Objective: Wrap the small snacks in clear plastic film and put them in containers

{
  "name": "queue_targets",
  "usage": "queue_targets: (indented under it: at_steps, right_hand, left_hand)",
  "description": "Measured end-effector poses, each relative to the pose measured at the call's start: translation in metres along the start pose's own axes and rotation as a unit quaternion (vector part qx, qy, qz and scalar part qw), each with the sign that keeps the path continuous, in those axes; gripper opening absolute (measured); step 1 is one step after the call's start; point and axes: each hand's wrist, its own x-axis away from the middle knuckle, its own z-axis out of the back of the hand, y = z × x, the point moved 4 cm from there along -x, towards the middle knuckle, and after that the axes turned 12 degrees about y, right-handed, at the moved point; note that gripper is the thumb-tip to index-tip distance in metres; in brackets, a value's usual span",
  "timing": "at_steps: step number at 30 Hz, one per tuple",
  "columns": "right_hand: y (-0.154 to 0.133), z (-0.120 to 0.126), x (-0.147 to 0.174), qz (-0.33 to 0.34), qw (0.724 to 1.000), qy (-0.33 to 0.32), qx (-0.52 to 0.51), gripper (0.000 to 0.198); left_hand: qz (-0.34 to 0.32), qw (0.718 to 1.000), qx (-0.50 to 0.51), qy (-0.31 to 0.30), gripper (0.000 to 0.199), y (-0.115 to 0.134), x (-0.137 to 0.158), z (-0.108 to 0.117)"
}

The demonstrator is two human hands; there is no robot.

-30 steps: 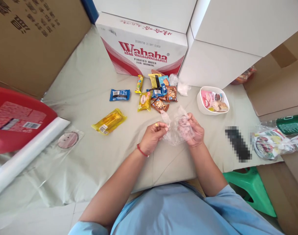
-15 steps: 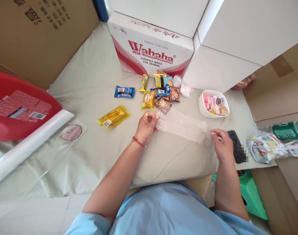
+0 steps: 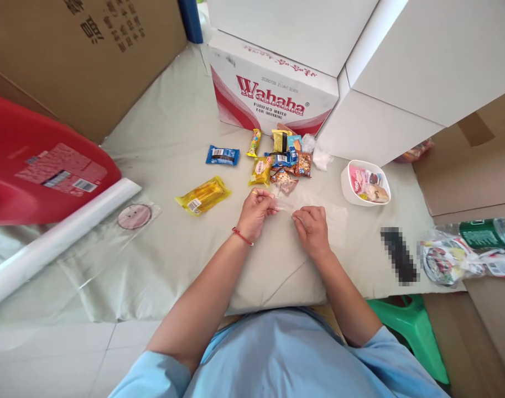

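Note:
My left hand [image 3: 257, 214], with a red string bracelet at the wrist, pinches one end of a clear plastic bag [image 3: 337, 219]. Close by on the right, my right hand [image 3: 312, 229] has its fingers closed at the bag's near edge. The see-through film stretches out behind my right hand over the cloth. Just beyond my fingers lies a pile of wrapped snacks: a brown cookie packet [image 3: 284, 180], a yellow-wrapped cake [image 3: 260, 170] and several blue, brown and yellow packets. Left of them are a blue packet [image 3: 222, 155] and a long yellow packet [image 3: 203, 195].
A white bowl [image 3: 347, 188] of snacks stands to the right. The Wahaha carton [image 3: 272, 99] stands behind the pile. On the left are a red jug [image 3: 48, 160] and a white plastic roll [image 3: 61, 243]. A bottle [image 3: 484, 234] lies far right; a green stool [image 3: 422, 331] is below.
My right hand has moved left along the bag, close to my left hand. The bag, held stretched between both hands before, now trails behind my right hand. The view has shifted slightly.

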Motion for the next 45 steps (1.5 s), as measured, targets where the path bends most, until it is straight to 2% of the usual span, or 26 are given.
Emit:
queue_targets:
  at_steps: [3, 5, 9, 12, 15, 17, 20, 22, 25, 29, 33, 35, 38, 41, 43, 45]
  right_hand:
    - [0.006, 0.005, -0.001, -0.066, 0.997, 0.017, -0.044, 0.014]
    - [0.007, 0.010, 0.002, -0.129, 0.988, 0.021, -0.078, 0.015]
    - [0.005, 0.013, 0.007, -0.276, 0.948, 0.008, -0.158, 0.019]
    - [0.002, 0.016, 0.005, -0.331, 0.928, 0.011, -0.170, 0.022]
    - [-0.003, 0.020, -0.001, -0.329, 0.932, 0.031, -0.147, 0.023]
    - [-0.006, 0.023, -0.003, -0.305, 0.943, 0.041, -0.124, 0.022]
    - [-0.011, 0.024, -0.003, -0.246, 0.964, 0.047, -0.095, 0.019]
    - [-0.014, 0.025, -0.001, -0.228, 0.967, 0.044, -0.101, 0.017]
    - [-0.014, 0.026, 0.000, -0.266, 0.950, 0.029, -0.161, 0.019]
    - [-0.011, 0.031, -0.002, -0.334, 0.902, 0.010, -0.274, 0.022]
    - [-0.008, 0.039, -0.004, -0.368, 0.857, 0.017, -0.360, 0.026]
    - [-0.009, 0.042, -0.004, -0.372, 0.854, 0.024, -0.362, 0.027]
    - [-0.013, 0.042, -0.002, -0.362, 0.875, 0.031, -0.321, 0.026]
    - [-0.023, 0.036, 0.000, -0.345, 0.892, 0.011, -0.294, 0.025]
    - [-0.028, 0.030, 0.002, -0.340, 0.889, -0.013, -0.307, 0.026]
    - [-0.030, 0.026, 0.002, -0.347, 0.873, -0.024, -0.342, 0.026]
  left_hand:
    - [0.012, 0.999, 0.037, 0.015, 0.032, 0.004, 0.000, 0.001]
    - [0.012, 0.999, 0.049, 0.020, 0.035, 0.006, 0.000, 0.001]
    - [0.012, 0.999, 0.037, 0.007, 0.046, 0.009, 0.005, -0.001]
    - [0.004, 1.000, 0.013, -0.002, 0.042, 0.013, 0.013, -0.003]
    - [0.016, 0.998, -0.022, -0.060, 0.054, 0.017, 0.024, -0.008]
    - [0.032, 0.993, -0.039, -0.102, 0.059, 0.019, 0.030, -0.011]
    - [0.028, 0.991, -0.040, -0.124, 0.054, 0.020, 0.035, -0.013]
    - [0.007, 0.992, -0.032, -0.122, 0.048, 0.021, 0.035, -0.013]
    - [-0.012, 0.992, -0.024, -0.126, 0.041, 0.022, 0.033, -0.013]
    - [-0.017, 0.990, -0.017, -0.139, 0.035, 0.024, 0.033, -0.013]
    - [-0.017, 0.990, 0.002, -0.143, 0.031, 0.028, 0.034, -0.011]
    - [-0.022, 0.989, 0.000, -0.146, 0.034, 0.028, 0.034, -0.011]
    - [-0.037, 0.987, -0.021, -0.158, 0.044, 0.023, 0.036, -0.014]
    - [-0.066, 0.983, -0.051, -0.165, 0.057, 0.016, 0.041, -0.020]
    - [-0.086, 0.977, -0.081, -0.177, 0.057, 0.011, 0.043, -0.023]
    - [-0.095, 0.970, -0.110, -0.196, 0.047, 0.008, 0.044, -0.024]
